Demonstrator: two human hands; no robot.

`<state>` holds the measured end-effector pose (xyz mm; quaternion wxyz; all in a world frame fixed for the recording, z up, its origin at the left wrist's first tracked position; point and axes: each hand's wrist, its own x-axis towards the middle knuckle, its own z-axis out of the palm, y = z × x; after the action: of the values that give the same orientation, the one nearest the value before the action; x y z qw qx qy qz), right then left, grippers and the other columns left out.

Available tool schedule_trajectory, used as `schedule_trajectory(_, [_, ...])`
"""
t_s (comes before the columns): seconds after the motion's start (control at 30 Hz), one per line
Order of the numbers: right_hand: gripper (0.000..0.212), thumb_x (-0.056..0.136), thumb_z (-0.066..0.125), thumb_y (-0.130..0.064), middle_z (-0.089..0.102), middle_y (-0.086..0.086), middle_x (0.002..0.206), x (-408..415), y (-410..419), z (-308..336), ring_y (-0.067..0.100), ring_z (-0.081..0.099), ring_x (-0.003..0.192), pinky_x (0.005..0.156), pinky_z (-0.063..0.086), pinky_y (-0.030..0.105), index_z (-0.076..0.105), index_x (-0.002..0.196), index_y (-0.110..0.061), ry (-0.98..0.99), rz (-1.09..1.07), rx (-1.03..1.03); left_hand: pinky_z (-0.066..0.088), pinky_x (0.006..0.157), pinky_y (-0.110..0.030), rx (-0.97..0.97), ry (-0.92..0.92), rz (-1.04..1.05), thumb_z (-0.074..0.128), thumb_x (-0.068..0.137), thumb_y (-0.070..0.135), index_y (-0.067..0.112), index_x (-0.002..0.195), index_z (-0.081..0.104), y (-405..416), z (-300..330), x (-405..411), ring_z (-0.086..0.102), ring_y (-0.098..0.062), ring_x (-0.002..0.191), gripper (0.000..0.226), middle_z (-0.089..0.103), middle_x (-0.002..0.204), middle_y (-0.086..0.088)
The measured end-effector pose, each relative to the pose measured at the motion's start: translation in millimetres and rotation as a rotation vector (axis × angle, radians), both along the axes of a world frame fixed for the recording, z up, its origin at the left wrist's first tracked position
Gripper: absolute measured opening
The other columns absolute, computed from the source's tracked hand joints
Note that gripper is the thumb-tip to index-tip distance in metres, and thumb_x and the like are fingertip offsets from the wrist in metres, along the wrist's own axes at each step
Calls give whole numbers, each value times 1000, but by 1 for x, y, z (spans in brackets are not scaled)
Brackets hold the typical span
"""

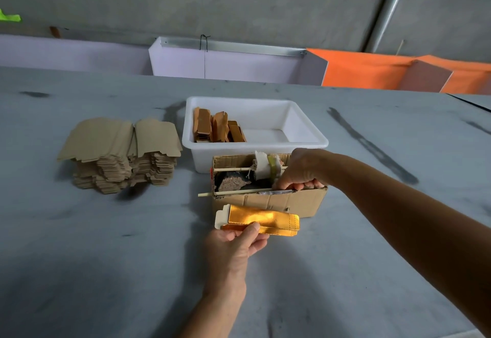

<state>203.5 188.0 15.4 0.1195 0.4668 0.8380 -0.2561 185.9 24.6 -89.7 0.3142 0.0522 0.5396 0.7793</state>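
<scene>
My left hand (236,244) pinches a shiny gold folded carton (268,219) by its lower edge, just in front of a brown cardboard box (279,202). The carton lies lengthwise with a white flap at its left end. My right hand (300,171) reaches down into the cardboard box at its right side with fingers curled; what they hold is hidden. Two thin wooden sticks (231,169) cross the box, and one carries a roll of tape (265,165).
A white plastic tub (305,136) behind the box holds several folded gold cartons (216,128) at its left end. Two stacks of flat brown carton blanks (122,152) stand to the left. Purple and orange panels line the grey table's far edge.
</scene>
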Motion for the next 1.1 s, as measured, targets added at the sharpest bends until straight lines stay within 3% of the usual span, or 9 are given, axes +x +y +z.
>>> schedule_trajectory(0.17, [29,80,74,-19,44,1,54,-2,-1,-1,6,30,20,29,21,8,50,66,-11,7,9,-18,57,54,-26,0,4,0,63,81,-9,0,64,66,-1,-1,0,68,-22,53,20,68,59,-15])
schedule_trajectory(0.37, [27,82,71,-13,44,1,54,-2,-5,0,9,34,43,30,23,6,50,66,-10,12,-3,-11,57,55,-27,0,8,2,63,81,-9,-1,64,66,-1,0,-1,67,-23,53,20,67,59,-16])
schedule_trajectory(0.67, [28,80,69,-7,43,0,48,0,-4,1,8,33,41,30,24,8,50,61,-10,24,-52,-31,56,54,-25,-12,-4,-5,63,81,-9,-4,66,65,-1,-1,-1,67,-22,53,17,67,57,-14])
schedule_trajectory(0.87, [35,75,70,-6,39,-4,31,2,0,8,7,30,28,33,23,10,48,49,-12,-2,-69,-79,57,55,-25,-18,-9,-6,65,81,-8,-4,65,65,-2,-1,-1,68,-21,53,16,67,57,-14])
schedule_trajectory(1.1, [34,74,75,-9,42,-3,36,9,8,19,9,33,42,39,26,17,52,49,-11,30,-85,-84,56,54,-24,-13,-11,-5,64,81,-8,-4,64,64,-1,-1,-1,67,-21,53,17,67,57,-14])
